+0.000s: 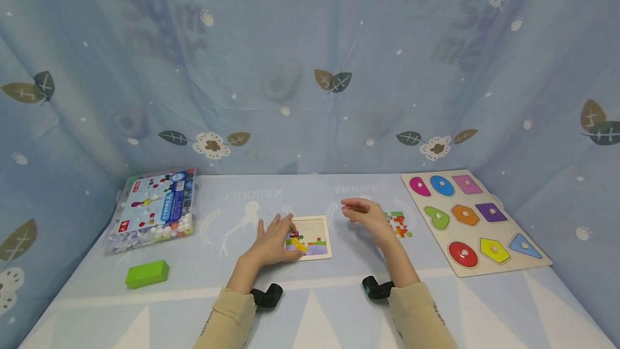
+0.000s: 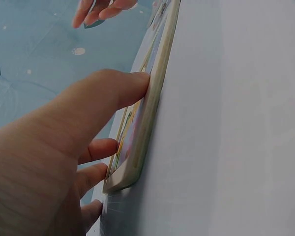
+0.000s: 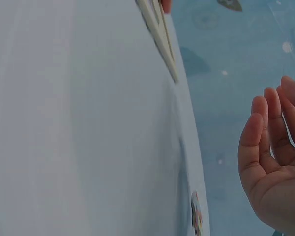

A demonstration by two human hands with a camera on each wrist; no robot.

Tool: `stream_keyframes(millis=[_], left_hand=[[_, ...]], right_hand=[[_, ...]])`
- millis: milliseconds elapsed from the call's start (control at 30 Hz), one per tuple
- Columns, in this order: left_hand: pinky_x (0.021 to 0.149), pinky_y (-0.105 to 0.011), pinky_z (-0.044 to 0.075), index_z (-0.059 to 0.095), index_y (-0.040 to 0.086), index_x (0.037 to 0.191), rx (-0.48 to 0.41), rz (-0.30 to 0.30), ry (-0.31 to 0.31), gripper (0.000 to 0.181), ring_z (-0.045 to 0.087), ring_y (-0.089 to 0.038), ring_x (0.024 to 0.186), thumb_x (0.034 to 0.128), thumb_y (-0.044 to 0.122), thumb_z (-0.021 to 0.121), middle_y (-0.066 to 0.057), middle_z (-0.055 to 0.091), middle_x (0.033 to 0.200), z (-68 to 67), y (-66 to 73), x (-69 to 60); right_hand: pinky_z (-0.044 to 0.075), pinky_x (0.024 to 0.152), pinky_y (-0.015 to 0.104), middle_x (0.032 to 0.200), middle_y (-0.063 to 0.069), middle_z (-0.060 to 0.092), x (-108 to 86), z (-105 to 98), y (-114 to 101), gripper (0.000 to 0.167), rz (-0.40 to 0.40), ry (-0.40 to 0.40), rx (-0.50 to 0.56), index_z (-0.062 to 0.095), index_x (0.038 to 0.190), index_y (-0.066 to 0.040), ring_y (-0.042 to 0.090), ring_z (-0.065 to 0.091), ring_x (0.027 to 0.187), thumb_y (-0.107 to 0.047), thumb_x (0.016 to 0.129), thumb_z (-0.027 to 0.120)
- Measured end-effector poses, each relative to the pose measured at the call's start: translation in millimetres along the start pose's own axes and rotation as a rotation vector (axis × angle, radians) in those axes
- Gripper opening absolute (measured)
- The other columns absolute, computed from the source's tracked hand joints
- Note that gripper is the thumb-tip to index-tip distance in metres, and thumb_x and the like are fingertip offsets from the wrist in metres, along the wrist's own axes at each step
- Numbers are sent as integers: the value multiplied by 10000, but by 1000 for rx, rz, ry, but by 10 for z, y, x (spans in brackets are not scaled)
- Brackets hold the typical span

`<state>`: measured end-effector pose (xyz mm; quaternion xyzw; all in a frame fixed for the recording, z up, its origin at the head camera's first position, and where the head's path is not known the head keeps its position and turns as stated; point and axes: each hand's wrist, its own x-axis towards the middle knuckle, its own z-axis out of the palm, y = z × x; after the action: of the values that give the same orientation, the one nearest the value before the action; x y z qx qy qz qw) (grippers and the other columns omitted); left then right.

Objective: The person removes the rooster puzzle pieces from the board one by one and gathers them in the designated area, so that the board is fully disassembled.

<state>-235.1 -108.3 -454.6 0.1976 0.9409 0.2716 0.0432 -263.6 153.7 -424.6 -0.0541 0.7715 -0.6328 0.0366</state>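
A small wooden puzzle board (image 1: pixel 317 224) with a colourful, partly filled picture lies at the table's middle. My left hand (image 1: pixel 272 242) rests over its left end; in the left wrist view the thumb (image 2: pixel 130 88) presses on the near rim of the board (image 2: pixel 150 105), other fingers touching the far side and the table. My right hand (image 1: pixel 366 215) hovers right of the board with fingers loosely bent and no visible object in them. In the right wrist view that hand (image 3: pixel 275 162) is above the table. Orange-and-green puzzle pieces (image 1: pixel 399 225) lie just beyond the right wrist, partly hidden by it.
A wooden shape board (image 1: pixel 450 230) with coloured knobbed pieces lies at the right. On the left stand a clear plastic case (image 1: pixel 155 206) of small parts and a green block (image 1: pixel 147 274). A blue patterned curtain (image 1: pixel 310 69) hangs behind the table.
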Motion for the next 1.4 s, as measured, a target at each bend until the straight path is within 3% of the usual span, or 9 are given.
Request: stream_keyframes(millis=[267, 367, 467, 600, 800, 867, 1033, 1100, 1400], left_hand=[[1022, -662, -57, 520, 161, 974, -16, -17, 4, 416, 162, -388, 1381, 710, 382, 754, -134, 306, 1479, -27, 9, 18], [1023, -662, -54, 526, 135, 1048, -23, -15, 5, 481, 165, -392, 1380, 706, 381, 757, -128, 393, 1419, -38, 21, 25], [1023, -663, -48, 524, 111, 1100, -21, -13, 4, 531, 165, -393, 1379, 708, 386, 754, -144, 392, 1413, -45, 30, 27], [1023, -664, -51, 512, 97, 1162, 5, -23, -6, 585, 150, -386, 1384, 723, 413, 736, -173, 269, 1484, -50, 33, 24], [966, -718, -77, 401, 91, 1367, 92, -84, -10, 826, 59, -445, 1378, 718, 498, 709, -196, 178, 1510, -61, 45, 12], [958, -724, -83, 350, 84, 1409, 120, -116, -13, 905, 31, -457, 1375, 708, 531, 704, -211, 153, 1512, -66, 54, 6], [959, -719, -94, 282, 39, 1440, 142, -178, -37, 1005, 0, -452, 1377, 699, 586, 684, -234, 132, 1510, -58, 52, 1], [958, -719, -96, 275, 29, 1440, 137, -185, -46, 1013, -3, -451, 1377, 702, 594, 678, -239, 130, 1509, -49, 45, 0], [959, -721, -85, 288, 28, 1435, 129, -190, -58, 993, 9, -449, 1378, 710, 588, 674, -236, 130, 1510, -46, 57, -25]], right_hand=[[501, 785, 304, 1052, 107, 653, 52, 285, -96, 347, -19, -64, 20, 621, 1161, 2, 93, 607, 863, -132, 845, 671], [498, 774, 295, 1027, 103, 658, 62, 368, -118, 343, -11, -97, 38, 619, 1155, 19, 92, 606, 844, -112, 843, 669], [495, 774, 307, 1008, 111, 654, 33, 437, -184, 330, -9, -134, 45, 612, 1151, 43, 100, 596, 821, -84, 849, 654], [493, 777, 300, 1021, 123, 647, -44, 507, -304, 321, -22, -169, 29, 601, 1152, 61, 90, 587, 819, -72, 862, 631], [500, 788, 318, 1058, 198, 632, -71, 576, -354, 317, -47, -195, 23, 590, 1153, 84, 79, 599, 818, -49, 866, 613], [501, 816, 387, 1065, 208, 629, -61, 604, -346, 317, -45, -206, 33, 587, 1152, 91, 92, 609, 824, -37, 864, 614], [510, 771, 326, 1015, 143, 660, 67, 709, -132, 290, -49, -224, 7, 622, 1124, 46, 138, 618, 868, -52, 851, 633], [498, 737, 253, 1005, 129, 666, 112, 750, -47, 278, -47, -237, -27, 636, 1114, 17, 154, 620, 886, -59, 847, 640], [493, 672, 271, 1020, 119, 657, 97, 866, -34, 260, -12, -282, -132, 648, 1109, -27, 176, 615, 879, -66, 852, 639]])
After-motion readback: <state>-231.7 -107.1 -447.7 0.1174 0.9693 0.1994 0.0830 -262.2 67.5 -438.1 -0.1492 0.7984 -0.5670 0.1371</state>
